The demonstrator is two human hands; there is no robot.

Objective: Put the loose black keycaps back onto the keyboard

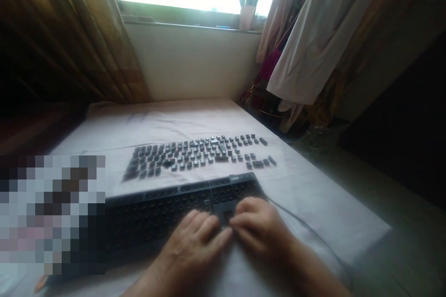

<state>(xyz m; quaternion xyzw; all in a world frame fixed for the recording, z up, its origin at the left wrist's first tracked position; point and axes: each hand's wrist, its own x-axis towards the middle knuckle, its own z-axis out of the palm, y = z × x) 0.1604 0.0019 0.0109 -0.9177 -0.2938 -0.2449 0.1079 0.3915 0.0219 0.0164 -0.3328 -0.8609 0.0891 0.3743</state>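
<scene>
A black keyboard [156, 216] without its keycaps lies on the cloth-covered table [303, 185]. My left hand [197, 239] rests over its lower edge, right of the middle, with fingers curled and the thumb pointing right. My right hand [259, 225] is at the keyboard's lower right part, fingers bent together, its tips close to the left thumb. What either hand pinches, if anything, is hidden. Beyond the keyboard, many loose black keycaps [197, 153] are laid out in rows that resemble a keyboard layout.
A cable [306, 225] runs from the keyboard's right side toward the lower right. A pixelated patch covers the left edge of the view. Behind the table are a wall, a window, a potted plant [247, 16] on the sill, curtains [114, 55] and hanging clothes [306, 55].
</scene>
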